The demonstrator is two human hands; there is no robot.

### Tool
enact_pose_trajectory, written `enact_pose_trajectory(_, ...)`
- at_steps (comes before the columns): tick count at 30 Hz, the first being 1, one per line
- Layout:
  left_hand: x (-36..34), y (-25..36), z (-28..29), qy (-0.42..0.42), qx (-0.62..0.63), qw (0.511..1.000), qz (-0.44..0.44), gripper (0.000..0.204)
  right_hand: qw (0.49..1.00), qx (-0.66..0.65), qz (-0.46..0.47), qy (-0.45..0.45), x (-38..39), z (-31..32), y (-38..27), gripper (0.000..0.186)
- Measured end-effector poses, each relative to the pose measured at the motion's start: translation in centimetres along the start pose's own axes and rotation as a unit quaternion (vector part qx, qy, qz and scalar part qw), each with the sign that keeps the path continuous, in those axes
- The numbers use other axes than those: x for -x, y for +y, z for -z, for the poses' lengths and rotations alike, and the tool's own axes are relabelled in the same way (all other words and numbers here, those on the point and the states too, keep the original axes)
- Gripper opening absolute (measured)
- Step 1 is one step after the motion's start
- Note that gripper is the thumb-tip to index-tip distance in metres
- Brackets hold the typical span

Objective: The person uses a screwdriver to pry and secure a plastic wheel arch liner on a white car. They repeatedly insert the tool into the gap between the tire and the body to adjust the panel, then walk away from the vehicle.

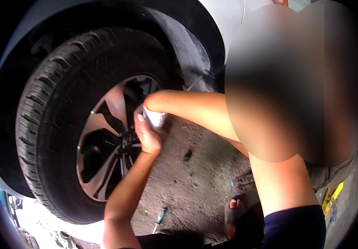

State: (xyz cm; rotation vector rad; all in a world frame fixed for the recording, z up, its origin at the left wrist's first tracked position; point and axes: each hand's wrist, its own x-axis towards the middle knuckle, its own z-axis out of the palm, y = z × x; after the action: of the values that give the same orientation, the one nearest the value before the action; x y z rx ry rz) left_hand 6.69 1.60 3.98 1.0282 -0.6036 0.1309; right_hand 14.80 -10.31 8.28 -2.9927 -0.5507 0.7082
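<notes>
**Hands in close at the wheel, looks mid-job**

So the wheel (97, 123) fills the left half of the frame, sitting in the arch. Left hand (147, 133) is curled up against a white thing (156, 118) just left of centre; can't tell if it's actually gripping. Right hand (152, 102) seems to sit right above it, fingers too unclear to call. Screwdriver (160, 216) lies loose on the ground, bottom centre. I'd guess nothing's wrapped up, but what's done or left doesn't really show.
</notes>
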Motion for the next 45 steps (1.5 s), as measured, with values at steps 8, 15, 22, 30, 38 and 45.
enact_pose_trajectory(8, 0.2, -0.3, 2.4, 0.014, -0.036, 0.995, 0.088, 0.063, 0.965, 0.161, 0.027, 0.203, 8.0, -2.6, -6.8, 0.023)
enact_pose_trajectory(15, 0.7, -0.8, 2.0, 0.133, 0.145, 0.957, 0.213, 0.056, 0.995, 0.021, -0.047, 0.089, 1.5, -3.8, -3.4, 0.035)
enact_pose_trajectory(22, 1.2, -0.7, 2.2, 0.056, -0.026, 0.996, 0.069, 0.057, 0.993, 0.086, 0.073, 0.03, 3.2, -2.1, -4.4, 0.026)
enact_pose_trajectory(30, 0.4, 1.2, 1.4, 0.021, -0.114, 0.993, -0.033, 0.061, 0.942, 0.17, 0.07, 0.281, 8.4, -3.1, -6.1, 0.02)
enact_pose_trajectory(38, 1.5, 1.7, -1.7, -0.05, -0.147, 0.983, -0.094, 0.064, 0.999, 0.023, -0.031, -0.032, -2.6, -3.9, 2.9, 0.04)
enact_pose_trajectory(45, 1.0, 1.5, 1.9, -0.002, -0.128, 0.989, -0.067, 0.064, 0.933, 0.205, 0.061, 0.29, 10.0, -2.4, -7.3, 0.017)
